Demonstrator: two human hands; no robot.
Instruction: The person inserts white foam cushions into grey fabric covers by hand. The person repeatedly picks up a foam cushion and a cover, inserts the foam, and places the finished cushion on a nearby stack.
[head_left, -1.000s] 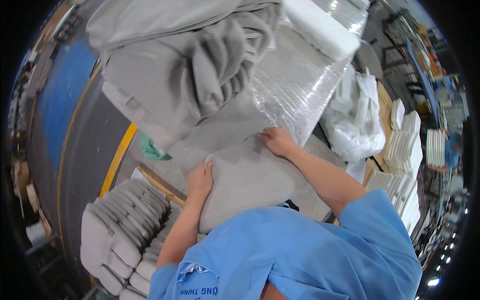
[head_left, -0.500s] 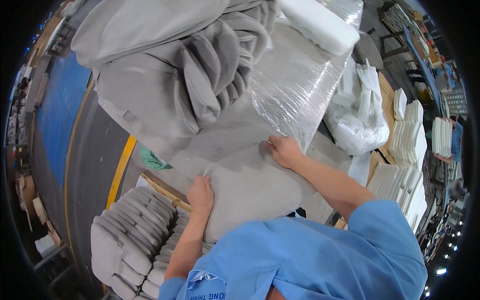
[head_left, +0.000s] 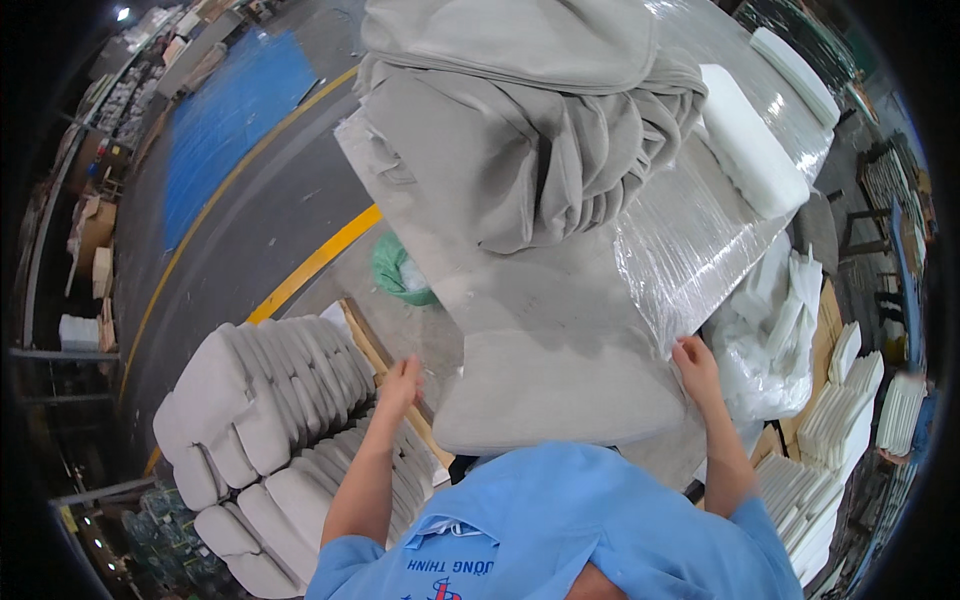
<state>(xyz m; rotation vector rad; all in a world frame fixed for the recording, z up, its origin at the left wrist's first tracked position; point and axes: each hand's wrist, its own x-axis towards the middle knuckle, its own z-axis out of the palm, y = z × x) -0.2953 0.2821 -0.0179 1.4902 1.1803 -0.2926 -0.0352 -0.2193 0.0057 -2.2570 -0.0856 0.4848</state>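
A grey fabric-covered cushion [head_left: 560,390] lies flat on the near end of the table, right in front of my body. Off its left side, my left hand [head_left: 402,385] hangs in the air, fingers loosely bent and nothing in them. My right hand [head_left: 697,368] is beside the cushion's far right corner, close to the edge of the clear plastic film [head_left: 680,260]; its fingers are bent and I see nothing held in them. Further up the table, a heap of grey fabric covers [head_left: 540,130] is piled in folds.
Stacked grey cushions [head_left: 270,400] stand at the lower left beside a wooden board [head_left: 365,335]. A green bag [head_left: 398,270] sits on the floor. On the right are a white padding roll [head_left: 755,145], a bag of white padding [head_left: 770,350] and stacked white pads [head_left: 835,420].
Both hands have come off the cushion and moved apart, the right one outward to the right. The cushion now lies flat on the table. My view has shifted, so the heap appears further right.
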